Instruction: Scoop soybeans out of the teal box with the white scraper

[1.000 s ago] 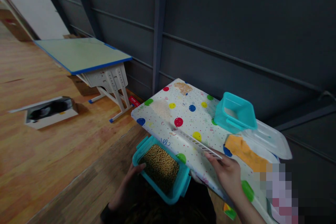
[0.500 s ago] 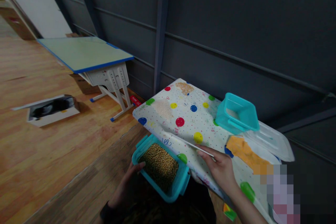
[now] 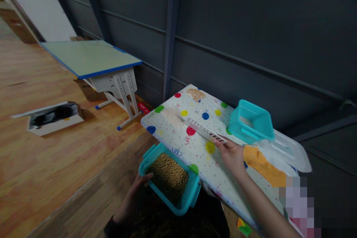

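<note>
My left hand (image 3: 137, 191) grips the near left rim of a teal plastic container (image 3: 182, 205), thumb over the edge. Yellow soybeans (image 3: 169, 173) fill much of it, and it is held below the table's front edge. My right hand (image 3: 230, 155) is closed on one end of a flat white slotted strip (image 3: 205, 131), whose exact kind I cannot make out. The strip's far end points at a thin patch of white rice-like grains (image 3: 172, 116) on the patterned tablecloth (image 3: 200, 156). Farther back on the cloth lies a patch of tan grains (image 3: 196, 94).
A second teal container (image 3: 251, 121) stands at the table's back right, with some pale contents. Beside it lie a clear lid (image 3: 292, 152) and an orange cloth or bag (image 3: 263, 165). A desk (image 3: 95, 57) and an open white box (image 3: 55, 119) are to the left. A dark wall (image 3: 251, 37) rises behind.
My right hand has moved up and away from the table's front edge, carrying the strip closer to the white grains. The strip has turned so its slots show. The left hand and its container are nearly unmoved.
</note>
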Demonstrator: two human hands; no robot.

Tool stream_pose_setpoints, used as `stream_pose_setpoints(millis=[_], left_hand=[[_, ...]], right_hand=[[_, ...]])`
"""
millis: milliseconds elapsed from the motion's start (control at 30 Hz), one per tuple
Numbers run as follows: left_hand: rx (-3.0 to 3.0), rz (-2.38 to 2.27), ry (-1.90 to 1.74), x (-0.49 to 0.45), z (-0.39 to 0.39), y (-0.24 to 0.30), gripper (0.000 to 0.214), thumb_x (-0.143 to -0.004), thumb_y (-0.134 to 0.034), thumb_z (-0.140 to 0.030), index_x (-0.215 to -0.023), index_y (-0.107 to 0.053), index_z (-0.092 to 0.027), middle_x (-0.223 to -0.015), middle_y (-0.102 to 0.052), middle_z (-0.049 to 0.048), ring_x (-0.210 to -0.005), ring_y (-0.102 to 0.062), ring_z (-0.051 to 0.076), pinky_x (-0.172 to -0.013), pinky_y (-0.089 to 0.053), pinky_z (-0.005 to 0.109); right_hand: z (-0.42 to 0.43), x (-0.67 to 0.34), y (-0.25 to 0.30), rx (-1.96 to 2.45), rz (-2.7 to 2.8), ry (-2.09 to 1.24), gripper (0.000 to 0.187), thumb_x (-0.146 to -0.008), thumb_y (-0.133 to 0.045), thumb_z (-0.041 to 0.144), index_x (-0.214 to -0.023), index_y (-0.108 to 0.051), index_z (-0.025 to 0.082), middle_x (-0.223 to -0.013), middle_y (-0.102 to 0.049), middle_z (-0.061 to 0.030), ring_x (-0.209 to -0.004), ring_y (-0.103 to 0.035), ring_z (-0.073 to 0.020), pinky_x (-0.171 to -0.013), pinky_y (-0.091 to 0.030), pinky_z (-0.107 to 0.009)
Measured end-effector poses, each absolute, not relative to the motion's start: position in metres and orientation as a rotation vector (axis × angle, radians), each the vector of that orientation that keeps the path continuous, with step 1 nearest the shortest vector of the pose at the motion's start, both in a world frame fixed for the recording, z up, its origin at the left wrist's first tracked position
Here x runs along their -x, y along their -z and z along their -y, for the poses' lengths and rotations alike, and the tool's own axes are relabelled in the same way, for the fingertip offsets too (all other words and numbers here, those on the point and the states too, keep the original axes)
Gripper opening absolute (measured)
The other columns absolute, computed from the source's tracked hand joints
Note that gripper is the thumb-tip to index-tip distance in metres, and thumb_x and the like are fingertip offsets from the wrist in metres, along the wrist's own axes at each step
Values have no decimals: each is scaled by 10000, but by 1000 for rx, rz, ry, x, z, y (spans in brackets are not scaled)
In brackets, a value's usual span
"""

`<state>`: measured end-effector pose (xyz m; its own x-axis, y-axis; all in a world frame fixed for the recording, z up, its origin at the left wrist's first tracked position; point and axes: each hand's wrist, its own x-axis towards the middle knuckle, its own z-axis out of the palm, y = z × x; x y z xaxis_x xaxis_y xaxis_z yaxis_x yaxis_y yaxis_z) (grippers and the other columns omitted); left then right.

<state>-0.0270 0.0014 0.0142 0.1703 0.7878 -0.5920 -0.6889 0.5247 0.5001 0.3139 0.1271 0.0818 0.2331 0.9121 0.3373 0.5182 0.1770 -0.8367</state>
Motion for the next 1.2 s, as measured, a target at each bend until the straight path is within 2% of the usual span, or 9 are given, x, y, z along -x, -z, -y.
stream_pose_setpoints(millis=[167,267,400,600,733,833,967,1200], left_hand=[[-98,-992,-1087,20,-1,-20,748,-881,-982,-423,-1576,-725,-318,-1149,-927,71,-1266,-845,384,-1108,-674,513],[-98,-1011,-1087,17,-2,-21,743,-867,-986,-424,-1554,-729,-309,-1150,-921,73,-1182,-871,373,-1066,-688,513],[-62,-1024,-1083,17,-3,-18,729,-859,-987,-390,-1533,-728,-286,-1143,-917,80,-1121,-885,362,-1037,-695,499],[-43,-991,-1084,16,-3,-18,861,-859,-998,-382,-1646,-657,-303,-1182,-926,88,-1180,-870,367,-999,-700,470],[-49,-991,-1087,17,-4,-23,943,-848,-1001,-369,-1702,-611,-287,-1204,-927,96,-1263,-846,378,-1042,-693,471],[-68,-967,-1079,17,-3,-24,838,-889,-965,-381,-1662,-652,-303,-1195,-930,81,-1260,-849,364,-1093,-678,476],[-125,-979,-1074,17,-1,-25,633,-923,-937,-428,-1514,-742,-315,-1076,-925,45,-1252,-855,370,-1131,-667,501],[-54,-1012,-1086,14,-3,-25,769,-864,-975,-382,-1577,-701,-294,-1216,-913,80,-1296,-829,371,-1139,-657,503]], right_hand=[[-132,-316,-78,1488,1443,-497,555,-884,-836,761,-928,-957,221,-772,-846,-78,-662,-728,-255,-595,-600,-367],[-127,-317,-78,1476,1434,-498,542,-892,-836,750,-940,-960,224,-777,-844,-77,-672,-728,-254,-590,-591,-360],[-119,-318,-80,1484,1434,-480,516,-870,-861,727,-888,-952,219,-700,-810,-58,-569,-667,-218,-537,-566,-340],[-112,-318,-82,1474,1412,-472,518,-862,-870,733,-876,-948,221,-830,-877,-99,-684,-778,-277,-633,-661,-390],[-115,-318,-83,1488,1435,-474,562,-861,-861,770,-866,-944,214,-731,-830,-76,-610,-723,-246,-560,-612,-359],[-114,-319,-85,1483,1457,-478,575,-863,-866,779,-831,-932,208,-679,-797,-64,-564,-688,-226,-533,-586,-346],[-108,-319,-87,1473,1453,-479,549,-868,-875,754,-831,-935,210,-685,-813,-69,-548,-701,-235,-533,-608,-356],[-82,-316,-92,1453,1521,-512,353,-896,-878,619,-888,-969,279,-851,-897,-76,-688,-850,-301,-664,-718,-380]])
